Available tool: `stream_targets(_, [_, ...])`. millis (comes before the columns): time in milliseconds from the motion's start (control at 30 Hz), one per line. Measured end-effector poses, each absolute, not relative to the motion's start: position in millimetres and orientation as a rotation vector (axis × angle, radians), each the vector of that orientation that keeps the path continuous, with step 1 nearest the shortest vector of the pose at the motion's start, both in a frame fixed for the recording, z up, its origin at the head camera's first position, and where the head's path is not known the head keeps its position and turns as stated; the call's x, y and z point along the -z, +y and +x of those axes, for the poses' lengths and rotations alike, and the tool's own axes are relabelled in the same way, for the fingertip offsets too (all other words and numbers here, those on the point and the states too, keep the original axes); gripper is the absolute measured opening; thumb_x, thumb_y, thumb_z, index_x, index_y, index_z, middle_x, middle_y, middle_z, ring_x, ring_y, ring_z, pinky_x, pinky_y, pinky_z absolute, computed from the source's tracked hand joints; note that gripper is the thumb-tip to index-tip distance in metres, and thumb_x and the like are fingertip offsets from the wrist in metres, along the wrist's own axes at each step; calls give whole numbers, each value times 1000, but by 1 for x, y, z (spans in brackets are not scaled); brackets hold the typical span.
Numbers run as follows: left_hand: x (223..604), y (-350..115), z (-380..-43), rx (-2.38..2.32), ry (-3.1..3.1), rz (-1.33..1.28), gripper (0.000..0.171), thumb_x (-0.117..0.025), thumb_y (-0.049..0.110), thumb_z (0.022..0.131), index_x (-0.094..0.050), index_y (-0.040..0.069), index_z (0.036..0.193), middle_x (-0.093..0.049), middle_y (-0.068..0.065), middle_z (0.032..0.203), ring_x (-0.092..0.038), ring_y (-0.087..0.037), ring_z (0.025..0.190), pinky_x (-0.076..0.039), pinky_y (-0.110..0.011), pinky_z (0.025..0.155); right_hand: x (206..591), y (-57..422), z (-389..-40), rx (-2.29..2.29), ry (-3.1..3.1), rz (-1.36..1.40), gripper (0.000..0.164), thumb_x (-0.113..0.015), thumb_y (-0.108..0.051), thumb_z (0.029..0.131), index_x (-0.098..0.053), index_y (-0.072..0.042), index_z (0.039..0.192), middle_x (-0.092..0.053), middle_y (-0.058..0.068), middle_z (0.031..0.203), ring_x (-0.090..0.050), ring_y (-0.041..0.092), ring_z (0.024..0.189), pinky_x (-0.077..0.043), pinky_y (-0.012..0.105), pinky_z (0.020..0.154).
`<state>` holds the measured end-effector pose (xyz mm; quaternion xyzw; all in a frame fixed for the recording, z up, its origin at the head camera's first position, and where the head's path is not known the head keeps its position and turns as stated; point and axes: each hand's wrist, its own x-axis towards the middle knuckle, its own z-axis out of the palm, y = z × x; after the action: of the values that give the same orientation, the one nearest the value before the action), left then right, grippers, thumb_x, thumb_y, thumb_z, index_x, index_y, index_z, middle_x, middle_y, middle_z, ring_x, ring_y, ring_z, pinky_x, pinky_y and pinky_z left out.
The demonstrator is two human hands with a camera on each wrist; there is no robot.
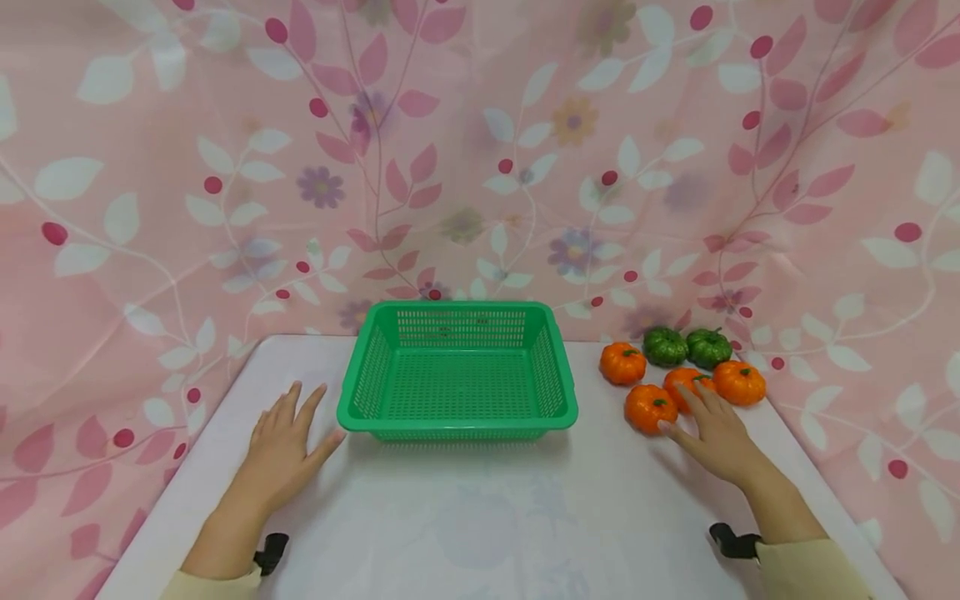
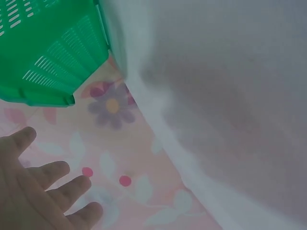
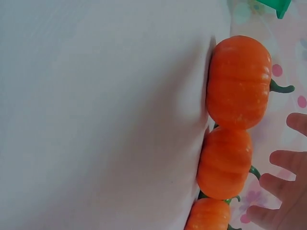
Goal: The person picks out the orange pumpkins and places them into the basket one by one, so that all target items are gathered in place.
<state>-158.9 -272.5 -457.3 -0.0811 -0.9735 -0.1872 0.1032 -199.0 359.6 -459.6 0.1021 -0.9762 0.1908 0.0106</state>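
A green plastic basket (image 1: 457, 424) with slotted walls stands in the middle of the white table, and only its bare slotted floor shows inside. My left hand (image 1: 279, 454) hovers at the basket's left with fingers spread and nothing in them. To the right lies a cluster of small pumpkins: several orange ones, the nearest orange pumpkin (image 1: 648, 407) at the front, and two green pumpkins (image 1: 664, 347) behind. Over the front of this cluster hangs my right hand (image 1: 716, 442), fingers straight and spread. In the right wrist view its fingertips (image 3: 261, 213) are close by the orange pumpkins' stems.
White cloth covers the table (image 1: 465, 525). A pink floral curtain (image 1: 465, 167) rises behind the table and along both sides. Black wrist straps (image 1: 272, 553) show below both hands.
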Motion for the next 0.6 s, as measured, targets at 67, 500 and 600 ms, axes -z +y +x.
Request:
stream_targets(67, [457, -271, -161, 590, -2848, -254, 79, -56, 53, 98, -28, 8, 157, -18, -34, 157, -18, -57, 140, -12, -74, 110, 459, 359, -201, -633, -3035, 321, 83, -58, -51, 98, -26, -1, 156, -18, 38, 155, -15, 62, 138, -13, 79, 105])
stream_targets(500, [457, -262, -171, 765, -2805, -253, 73, -56, 45, 102, -29, 2, 155, -18, -34, 157, -19, -56, 140, -24, -76, 104, 460, 351, -212, -750, -2990, 290, 78, -60, -51, 98, -36, 1, 150, -25, 36, 153, -22, 61, 135, -23, 79, 101])
stream_targets(600, [457, -259, -172, 828, -2811, -256, 73, -54, 45, 102, -28, 2, 155, -19, -33, 157, -21, -56, 140, -25, -75, 105, 461, 351, -212, -765, -2979, 280, 76, -60, -50, 98, -37, 1, 149, -27, 35, 152, -24, 60, 134, -25, 79, 101])
